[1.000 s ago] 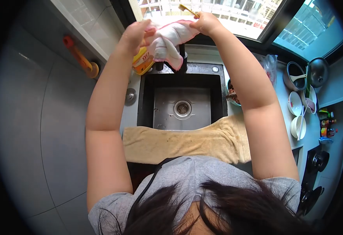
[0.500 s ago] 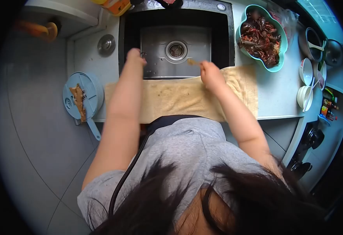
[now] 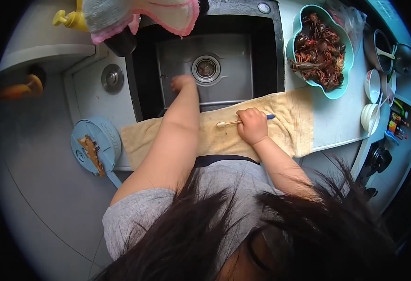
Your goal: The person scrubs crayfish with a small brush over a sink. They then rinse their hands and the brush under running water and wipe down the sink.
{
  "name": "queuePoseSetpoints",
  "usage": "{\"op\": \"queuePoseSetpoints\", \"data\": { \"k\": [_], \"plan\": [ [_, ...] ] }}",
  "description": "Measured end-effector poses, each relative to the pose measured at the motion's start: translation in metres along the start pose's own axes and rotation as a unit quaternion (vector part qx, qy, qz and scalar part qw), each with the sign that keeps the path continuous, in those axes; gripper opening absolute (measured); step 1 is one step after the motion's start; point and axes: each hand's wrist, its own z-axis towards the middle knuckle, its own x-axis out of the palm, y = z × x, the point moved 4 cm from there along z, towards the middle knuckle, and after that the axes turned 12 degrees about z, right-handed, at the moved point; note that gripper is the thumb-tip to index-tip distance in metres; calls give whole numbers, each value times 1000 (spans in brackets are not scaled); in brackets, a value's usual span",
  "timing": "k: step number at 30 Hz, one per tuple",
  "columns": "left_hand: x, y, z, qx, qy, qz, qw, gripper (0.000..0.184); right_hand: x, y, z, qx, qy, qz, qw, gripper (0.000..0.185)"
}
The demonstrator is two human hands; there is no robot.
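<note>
My left hand [image 3: 184,82] is down in the sink [image 3: 236,91], left of the drain [image 3: 206,68]. Its fingers look curled in, and what they hold, if anything, is hidden. A small dark bit [image 3: 164,76] lies on the sink floor just beyond the fingertips. Wrapped around a toothbrush [image 3: 232,123] with a blue handle end is my right hand [image 3: 254,126]. It rests over the yellow towel [image 3: 210,140] along the sink's front edge, with the pale brush head pointing left.
Right of the sink stands a turquoise basin [image 3: 349,51] full of crayfish [image 3: 320,54]. Bowls [image 3: 370,117] and a pan [image 3: 376,44] sit farther right. A blue strainer [image 3: 114,133] with ginger [image 3: 92,152] is at left. Pink-edged cloths [image 3: 168,16] hang behind the sink.
My right hand has drawn back from the sink to the towel with the toothbrush. My left hand has shifted right within the sink. The view has tilted, bringing the hanging cloths in.
</note>
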Motion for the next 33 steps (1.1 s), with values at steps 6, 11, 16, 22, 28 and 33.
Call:
{"op": "queuePoseSetpoints", "data": {
  "k": [6,11,16,22,28,33],
  "plan": [
    [-17,-39,5,308,73,-257,913,18,0,0,-1,8,5,-1,1000,16],
    [-40,1,52,125,16,-102,987,34,0,0,0,18,17,0,1000,13],
    [-8,-20,3,271,-24,-82,959,28,0,-1,2,19,15,-6,1000,12],
    [4,-39,-56,490,32,-94,866,25,1,-1,0,16,9,-4,1000,12],
    [-2,-43,-48,506,63,59,858,30,0,-1,0,10,0,-1,1000,11],
    [4,-63,-56,489,59,68,867,31,-1,-2,0,20,0,-2,1000,11]
  ]
}}
